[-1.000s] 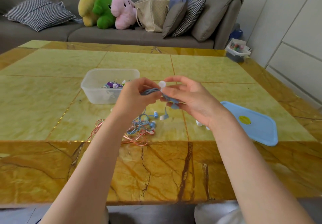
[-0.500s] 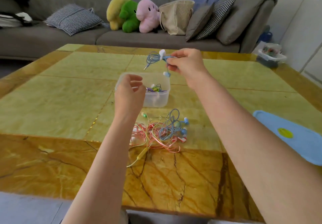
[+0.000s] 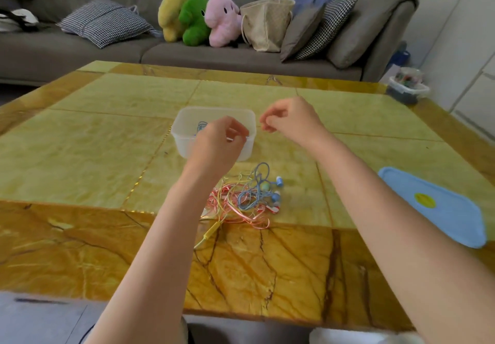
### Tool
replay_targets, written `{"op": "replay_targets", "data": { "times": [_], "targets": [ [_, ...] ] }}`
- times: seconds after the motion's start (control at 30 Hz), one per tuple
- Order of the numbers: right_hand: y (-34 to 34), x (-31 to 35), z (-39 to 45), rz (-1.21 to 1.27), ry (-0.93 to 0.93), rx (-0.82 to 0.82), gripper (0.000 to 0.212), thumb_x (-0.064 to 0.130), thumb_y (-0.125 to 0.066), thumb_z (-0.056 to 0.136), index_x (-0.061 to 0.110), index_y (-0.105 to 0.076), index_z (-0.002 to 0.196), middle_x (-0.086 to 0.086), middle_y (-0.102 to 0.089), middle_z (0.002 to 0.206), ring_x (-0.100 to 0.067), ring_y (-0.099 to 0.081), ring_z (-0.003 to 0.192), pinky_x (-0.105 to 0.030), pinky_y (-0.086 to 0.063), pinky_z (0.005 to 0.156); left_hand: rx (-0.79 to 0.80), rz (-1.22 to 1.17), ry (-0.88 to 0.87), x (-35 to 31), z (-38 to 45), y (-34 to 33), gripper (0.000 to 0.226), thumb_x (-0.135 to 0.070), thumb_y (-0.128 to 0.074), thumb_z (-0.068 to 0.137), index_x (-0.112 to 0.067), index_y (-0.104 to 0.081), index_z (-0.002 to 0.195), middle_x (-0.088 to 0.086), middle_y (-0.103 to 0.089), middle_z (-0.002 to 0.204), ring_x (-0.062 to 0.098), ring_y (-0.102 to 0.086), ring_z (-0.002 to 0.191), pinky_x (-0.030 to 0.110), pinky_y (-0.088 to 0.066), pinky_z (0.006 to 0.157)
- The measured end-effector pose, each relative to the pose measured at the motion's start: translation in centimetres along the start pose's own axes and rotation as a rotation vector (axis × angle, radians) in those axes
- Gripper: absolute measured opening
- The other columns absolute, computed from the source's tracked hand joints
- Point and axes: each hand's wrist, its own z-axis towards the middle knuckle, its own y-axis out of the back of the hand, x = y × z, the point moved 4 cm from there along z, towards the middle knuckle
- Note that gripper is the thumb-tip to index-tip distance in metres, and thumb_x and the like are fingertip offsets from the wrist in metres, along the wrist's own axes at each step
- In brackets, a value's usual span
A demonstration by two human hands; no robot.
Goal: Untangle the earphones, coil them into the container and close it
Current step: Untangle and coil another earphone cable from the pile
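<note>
Hovering over the container [image 3: 184, 118], left hand [image 3: 217, 143] and right hand [image 3: 292, 118] are curling loosely, gripping nothing. Next tangle [image 3: 241, 199] is lying just nearer; isolating one cable first seems wise.

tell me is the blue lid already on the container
No, the blue lid lies flat on the table off to the right, apart from the open container.
</note>
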Motion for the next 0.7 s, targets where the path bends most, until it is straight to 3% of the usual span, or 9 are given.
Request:
{"op": "replay_targets", "data": {
  "times": [0.07, 0.13, 0.27, 0.33, 0.43, 0.53, 0.6, 0.7],
  "targets": [
    [0.7, -2.5, -3.1, -0.012, -0.051, 0.089, 0.024, -0.002, -0.054, 0.087, 0.017, -0.066, 0.078, -0.001, -0.068, 0.077, -0.011, -0.061, 0.07, -0.023, -0.049, 0.071, 0.153, 0.133, -0.07, -0.7, -0.8, -1.1, 0.016, -0.008, -0.054, 0.088, -0.022, -0.061, 0.085, -0.002, -0.065, 0.09, 0.014, -0.061, 0.084, 0.023, -0.047, 0.072],
    [0.5, -5.0, -5.4, -0.121, -0.092, 0.184, 0.023, -0.002, -0.054, 0.087, 0.017, -0.068, 0.089, -0.003, -0.07, 0.096, -0.006, -0.057, 0.072, -0.021, -0.045, 0.066, 0.256, 0.251, -0.105, -1.1, -1.8, -2.2, 0.01, -0.014, -0.059, 0.088, -0.018, -0.063, 0.096, -0.003, -0.063, 0.096, 0.01, -0.055, 0.083, 0.019, -0.042, 0.07],
    [-1.4, -6.0, -7.3, -0.156, -0.075, 0.329, 0.045, 0.01, -0.063, 0.086, 0.022, -0.053, 0.128, 0.006, -0.052, 0.132, -0.009, -0.055, 0.084, -0.02, -0.041, 0.073, 0.312, 0.464, -0.057, -0.3, -2.6, -3.4, 0.042, -0.021, -0.069, 0.082, -0.011, -0.053, 0.119, 0.004, -0.054, 0.115, 0.018, -0.054, 0.098, 0.025, -0.042, 0.085],
    [-2.4, -5.2, -7.6, -0.151, -0.003, 0.376, 0.049, 0.016, -0.067, 0.084, 0.022, -0.051, 0.129, 0.007, -0.055, 0.124, -0.009, -0.055, 0.081, -0.016, -0.041, 0.068, 0.298, 0.456, -0.042, -0.3, -2.6, -3.4, 0.029, -0.015, -0.069, 0.081, -0.007, -0.06, 0.108, 0.006, -0.063, 0.105, 0.022, -0.06, 0.097, 0.03, -0.047, 0.084],
    [-2.7, -4.0, -7.7, -0.026, 0.008, 0.281, 0.026, 0.019, -0.07, 0.082, 0.018, -0.06, 0.105, 0.004, -0.062, 0.089, -0.006, -0.053, 0.064, -0.017, -0.04, 0.058, 0.19, 0.261, -0.105, -1.1, -2.2, -2.7, 0.005, -0.012, -0.067, 0.081, -0.013, -0.063, 0.081, 0.0, -0.064, 0.076, 0.015, -0.061, 0.074, 0.023, -0.048, 0.07],
    [0.4, -2.9, -7.4, 0.273, 0.011, -0.004, 0.006, 0.01, -0.064, 0.086, 0.014, -0.065, 0.091, 0.006, -0.06, 0.066, 0.001, -0.055, 0.051, -0.012, -0.039, 0.051, 0.059, 0.012, -0.171, -2.7, -1.6, -1.7, 0.019, -0.013, -0.066, 0.082, -0.025, -0.055, 0.072, -0.007, -0.06, 0.073, 0.012, -0.058, 0.07, 0.028, -0.047, 0.072],
    [3.0, -2.5, -7.5, 0.48, -0.001, -0.181, 0.014, 0.007, -0.059, 0.089, 0.015, -0.066, 0.079, 0.006, -0.062, 0.061, 0.003, -0.054, 0.048, -0.011, -0.039, 0.048, 0.037, -0.114, -0.175, -3.5, -1.6, -1.4, 0.021, -0.015, -0.066, 0.083, -0.027, -0.052, 0.072, -0.009, -0.058, 0.074, 0.013, -0.059, 0.07, 0.027, -0.048, 0.07],
    [4.3, -2.7, -7.5, 0.839, -0.058, -0.215, 0.021, 0.006, -0.053, 0.092, 0.016, -0.063, 0.077, 0.005, -0.065, 0.058, -0.005, -0.059, 0.053, -0.016, -0.043, 0.05, 0.14, -0.274, -0.133, -3.7, -1.8, -2.5, 0.021, -0.01, -0.065, 0.084, -0.02, -0.05, 0.074, -0.007, -0.058, 0.071, 0.014, -0.064, 0.065, 0.039, -0.052, 0.077]
  ]
}}
